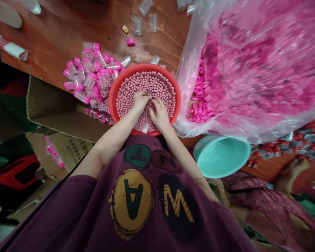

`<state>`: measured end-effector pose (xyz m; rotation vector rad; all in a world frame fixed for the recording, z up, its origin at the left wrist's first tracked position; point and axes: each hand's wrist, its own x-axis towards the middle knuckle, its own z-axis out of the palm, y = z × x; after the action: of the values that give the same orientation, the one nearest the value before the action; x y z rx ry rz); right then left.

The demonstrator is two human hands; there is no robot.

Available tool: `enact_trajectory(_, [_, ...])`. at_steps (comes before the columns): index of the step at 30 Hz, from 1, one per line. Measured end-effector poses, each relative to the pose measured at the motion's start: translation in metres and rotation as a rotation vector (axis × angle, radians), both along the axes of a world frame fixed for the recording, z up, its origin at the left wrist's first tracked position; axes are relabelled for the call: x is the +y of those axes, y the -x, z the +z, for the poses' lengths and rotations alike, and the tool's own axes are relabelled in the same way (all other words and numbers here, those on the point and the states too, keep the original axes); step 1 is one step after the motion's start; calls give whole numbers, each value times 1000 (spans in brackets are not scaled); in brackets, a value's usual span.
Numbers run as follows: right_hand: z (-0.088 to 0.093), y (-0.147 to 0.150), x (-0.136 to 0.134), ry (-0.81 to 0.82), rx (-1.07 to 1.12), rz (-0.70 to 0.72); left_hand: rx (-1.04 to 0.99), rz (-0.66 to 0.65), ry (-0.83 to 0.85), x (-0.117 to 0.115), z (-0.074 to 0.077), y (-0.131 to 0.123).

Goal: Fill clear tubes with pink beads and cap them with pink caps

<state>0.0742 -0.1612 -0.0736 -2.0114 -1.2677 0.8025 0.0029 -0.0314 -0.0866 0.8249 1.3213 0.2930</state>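
Observation:
Both hands are over a red basin [112, 101] filled with small pink balls [139, 79]. My left hand [140, 100] has its fingers pinched together near the middle of the basin, around something small and dark that I cannot make out. Close beside it, my right hand [160, 114] has curled fingers whose tips almost meet the left fingertips; what they hold, if anything, is too small to tell. A clear plastic piece [145, 128] lies on the balls at the near rim.
Left of the basin is a heap of pink-capped jars [90, 78] above an open cardboard box [60, 115]. Clear empty jars [152, 22] and a pink cap [130, 42] lie behind. A plastic bag [185, 80] of pink caps and a turquoise basin [222, 157] stand right, near another person's legs.

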Motion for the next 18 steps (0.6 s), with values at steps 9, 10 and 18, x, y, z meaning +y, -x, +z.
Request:
enact_trajectory(9, [1,-106,-103,5,-74,-819,-144,-31,18,-1,20,16])
enact_trajectory(10, [-6,-121,-108,69,-100,-853,-184,-66,12,-1,23,20])
enact_trajectory(18, [-46,-166,-87,491,-312,-560,-333,-81,-8,-5,57,31])
